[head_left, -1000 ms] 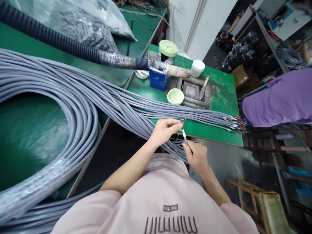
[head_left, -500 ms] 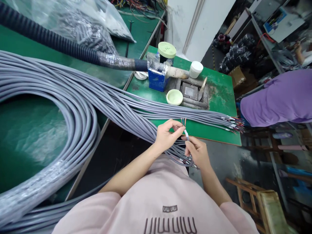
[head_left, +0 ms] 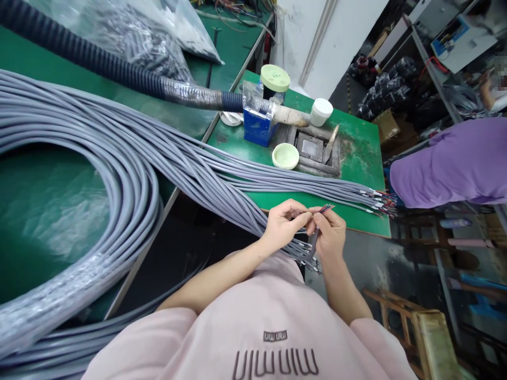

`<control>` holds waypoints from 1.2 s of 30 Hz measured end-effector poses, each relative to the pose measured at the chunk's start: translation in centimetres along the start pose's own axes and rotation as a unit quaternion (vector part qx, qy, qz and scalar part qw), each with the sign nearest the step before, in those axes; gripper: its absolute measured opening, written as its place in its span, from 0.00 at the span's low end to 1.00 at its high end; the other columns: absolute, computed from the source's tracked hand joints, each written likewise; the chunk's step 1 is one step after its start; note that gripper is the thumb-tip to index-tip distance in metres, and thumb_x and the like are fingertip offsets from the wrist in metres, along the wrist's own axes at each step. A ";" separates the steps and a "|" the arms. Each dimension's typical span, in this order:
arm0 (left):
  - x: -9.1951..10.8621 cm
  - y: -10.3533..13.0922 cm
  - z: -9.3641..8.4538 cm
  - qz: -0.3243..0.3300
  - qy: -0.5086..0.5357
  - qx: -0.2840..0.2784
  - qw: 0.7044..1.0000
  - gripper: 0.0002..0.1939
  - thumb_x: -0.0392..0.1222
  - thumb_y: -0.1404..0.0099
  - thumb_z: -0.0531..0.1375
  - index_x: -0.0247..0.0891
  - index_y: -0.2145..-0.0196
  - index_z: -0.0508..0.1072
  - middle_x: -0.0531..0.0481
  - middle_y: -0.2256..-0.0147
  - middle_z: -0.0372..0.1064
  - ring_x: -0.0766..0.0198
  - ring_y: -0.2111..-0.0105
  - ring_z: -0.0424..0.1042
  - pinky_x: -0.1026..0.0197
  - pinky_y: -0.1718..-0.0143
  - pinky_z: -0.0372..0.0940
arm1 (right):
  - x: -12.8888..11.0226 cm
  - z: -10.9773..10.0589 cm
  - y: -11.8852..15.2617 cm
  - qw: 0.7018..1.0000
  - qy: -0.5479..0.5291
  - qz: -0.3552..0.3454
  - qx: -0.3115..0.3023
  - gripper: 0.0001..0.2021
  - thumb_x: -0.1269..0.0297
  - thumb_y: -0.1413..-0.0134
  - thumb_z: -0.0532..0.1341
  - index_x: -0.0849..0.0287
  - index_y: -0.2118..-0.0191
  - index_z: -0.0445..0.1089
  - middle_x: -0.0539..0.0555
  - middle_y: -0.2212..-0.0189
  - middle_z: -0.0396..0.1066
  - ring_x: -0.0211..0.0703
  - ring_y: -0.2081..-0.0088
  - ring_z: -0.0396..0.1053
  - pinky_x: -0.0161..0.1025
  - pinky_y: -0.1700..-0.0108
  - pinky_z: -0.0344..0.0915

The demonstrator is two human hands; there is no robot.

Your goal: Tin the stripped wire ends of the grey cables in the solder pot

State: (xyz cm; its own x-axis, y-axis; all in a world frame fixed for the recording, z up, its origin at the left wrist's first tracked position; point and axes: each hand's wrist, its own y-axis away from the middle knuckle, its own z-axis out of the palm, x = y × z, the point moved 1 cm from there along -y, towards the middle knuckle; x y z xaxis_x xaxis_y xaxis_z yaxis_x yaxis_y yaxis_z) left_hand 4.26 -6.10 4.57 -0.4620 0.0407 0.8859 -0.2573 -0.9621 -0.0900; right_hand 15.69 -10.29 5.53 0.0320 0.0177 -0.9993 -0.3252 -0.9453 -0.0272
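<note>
My right hand [head_left: 330,235] is closed round the end of a grey cable [head_left: 314,244], which hangs down below the fingers. Thin coloured wires [head_left: 327,208] fan out of that end, pointing up and to the right. My left hand [head_left: 283,227] pinches at the base of these wires, its fingertips meeting those of the right hand; just what lies between them is partly hidden. Beneath both hands, more cable ends [head_left: 307,256] with white sleeves hang at the table's front edge. A second bundle of grey cables [head_left: 301,184] lies across the green table [head_left: 360,142], its bared wires at the right.
Behind the cables stand a solder pot [head_left: 311,148] with a scraper [head_left: 331,145], a pale green dish [head_left: 285,156], a white tub [head_left: 321,112] and a blue box [head_left: 257,126] under a black hose [head_left: 130,74]. A person in purple [head_left: 455,161] is at the right.
The cable end has tipped from upright toward the right, its wires now pointing right. My left hand has moved right and my right hand slightly up, bringing them together.
</note>
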 end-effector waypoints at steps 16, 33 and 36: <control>0.5 -2.9 -4.5 0.056 -0.140 0.062 0.987 0.14 0.47 0.40 0.64 0.36 0.59 0.74 0.52 0.72 0.72 0.69 0.73 0.69 0.65 0.68 0.65 | -5.8 1.6 -9.1 0.890 0.381 -0.216 -0.126 0.14 0.61 0.44 0.59 0.58 0.79 0.62 0.47 0.78 0.59 0.35 0.74 0.58 0.36 0.69 0.55; -1.2 -4.3 -5.9 0.194 -0.426 0.011 0.884 0.10 0.41 0.34 0.56 0.38 0.58 0.74 0.50 0.70 0.74 0.64 0.71 0.70 0.61 0.64 0.63 | -3.1 7.3 -20.1 0.668 0.692 -0.114 -0.248 0.12 0.61 0.48 0.57 0.61 0.74 0.75 0.54 0.75 0.73 0.42 0.71 0.66 0.36 0.69 0.52; -1.2 -4.3 -5.9 0.197 -0.429 0.009 0.882 0.10 0.41 0.34 0.56 0.38 0.58 0.75 0.49 0.69 0.75 0.64 0.70 0.71 0.61 0.64 0.62 | -2.9 7.7 -20.1 0.652 0.708 -0.109 -0.250 0.12 0.61 0.47 0.57 0.61 0.72 0.76 0.56 0.73 0.74 0.45 0.68 0.69 0.37 0.67 0.54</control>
State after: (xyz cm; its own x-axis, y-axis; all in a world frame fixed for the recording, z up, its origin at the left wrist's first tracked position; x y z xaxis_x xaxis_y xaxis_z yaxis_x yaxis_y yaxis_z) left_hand 0.91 -0.40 1.23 0.3010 -0.5086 0.8067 -0.2021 -0.8607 -0.4672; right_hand 14.87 11.22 8.75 0.9806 0.1867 0.0599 0.1715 -0.9646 0.2004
